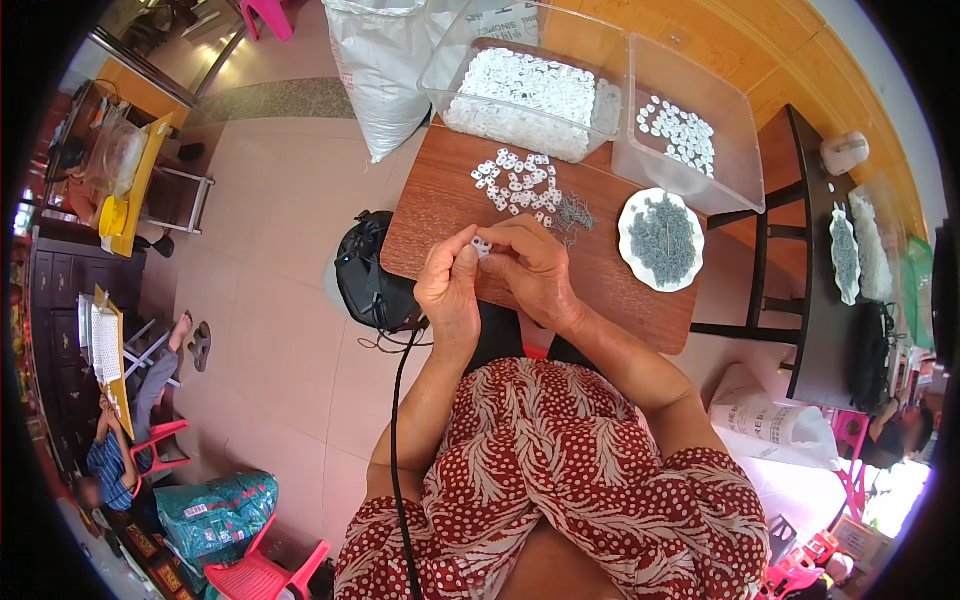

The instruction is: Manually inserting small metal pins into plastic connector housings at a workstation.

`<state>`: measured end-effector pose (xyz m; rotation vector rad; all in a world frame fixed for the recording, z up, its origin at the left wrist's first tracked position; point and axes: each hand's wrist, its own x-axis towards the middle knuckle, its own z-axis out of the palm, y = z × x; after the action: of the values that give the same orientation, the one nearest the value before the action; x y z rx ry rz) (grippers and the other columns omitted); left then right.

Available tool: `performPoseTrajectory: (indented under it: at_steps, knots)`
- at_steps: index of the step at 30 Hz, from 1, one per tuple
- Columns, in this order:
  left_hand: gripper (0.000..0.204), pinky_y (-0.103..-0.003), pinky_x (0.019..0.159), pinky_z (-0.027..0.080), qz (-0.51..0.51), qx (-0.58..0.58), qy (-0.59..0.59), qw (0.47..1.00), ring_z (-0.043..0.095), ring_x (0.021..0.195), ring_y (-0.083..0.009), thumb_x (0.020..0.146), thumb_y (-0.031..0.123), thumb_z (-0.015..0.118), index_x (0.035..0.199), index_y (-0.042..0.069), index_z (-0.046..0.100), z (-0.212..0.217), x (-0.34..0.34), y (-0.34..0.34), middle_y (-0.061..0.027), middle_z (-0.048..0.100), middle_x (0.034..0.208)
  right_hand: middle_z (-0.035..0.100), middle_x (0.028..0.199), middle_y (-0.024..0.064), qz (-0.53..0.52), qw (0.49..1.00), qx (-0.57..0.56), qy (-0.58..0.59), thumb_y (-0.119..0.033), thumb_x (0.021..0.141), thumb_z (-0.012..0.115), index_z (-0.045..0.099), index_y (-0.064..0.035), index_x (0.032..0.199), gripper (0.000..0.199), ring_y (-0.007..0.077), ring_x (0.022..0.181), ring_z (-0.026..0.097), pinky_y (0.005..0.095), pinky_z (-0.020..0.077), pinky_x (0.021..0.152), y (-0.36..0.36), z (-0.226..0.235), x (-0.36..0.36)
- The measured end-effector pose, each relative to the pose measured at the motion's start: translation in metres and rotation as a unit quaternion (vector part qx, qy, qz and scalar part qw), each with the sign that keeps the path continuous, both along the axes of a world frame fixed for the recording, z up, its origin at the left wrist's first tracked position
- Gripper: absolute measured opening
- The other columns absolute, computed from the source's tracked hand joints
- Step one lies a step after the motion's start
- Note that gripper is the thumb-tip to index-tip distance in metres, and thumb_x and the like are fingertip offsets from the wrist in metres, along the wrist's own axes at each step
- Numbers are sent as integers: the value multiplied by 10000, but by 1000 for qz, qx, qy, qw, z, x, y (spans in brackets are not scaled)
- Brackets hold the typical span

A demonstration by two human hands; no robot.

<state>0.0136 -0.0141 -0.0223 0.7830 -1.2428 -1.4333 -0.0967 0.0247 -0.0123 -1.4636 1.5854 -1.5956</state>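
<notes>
My left hand [448, 292] and my right hand [540, 272] meet over the near left part of the brown table [610, 310]. Between their fingertips they pinch a small white plastic piece [482, 247] with dark holes; the fingers partly cover it. Just beyond the hands lies a loose spread of similar white pieces [520, 180]. Beside it is a small heap of thin grey pieces [574, 214], perhaps screws or nails, too small to tell. To the right, a white scalloped plate [627, 238] bears a larger heap of these grey pieces [664, 240].
Two clear plastic bins [530, 143] with white pieces stand along the table's far side. A white sack [378, 75] stands beyond the far left corner. Left of the table sits a black bag [372, 272]. A dark shelf [815, 330] rises at right. Another person [120, 455] sits far left.
</notes>
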Motion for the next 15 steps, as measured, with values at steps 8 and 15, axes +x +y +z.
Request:
performPoseTrajectory:
  at_steps: [8,15]
  knots:
    - [228,-222,809,407,-10,-10,-9,1000,507,899,-98,896,111,553,1052,-51,595,-1,3,-3,-49,571,971,538,943,45,10,993,20,-117,86,726,642,608,0,1036,323,97,776,506,217,433,675,4,1,8]
    - [255,-177,676,421,12,-24,9,1000,504,782,-54,895,188,568,1027,-27,603,-3,0,-1,-16,596,934,536,944,44,3,992,7,-127,86,730,640,610,1,1030,313,84,764,499,211,430,665,3,-2,11]
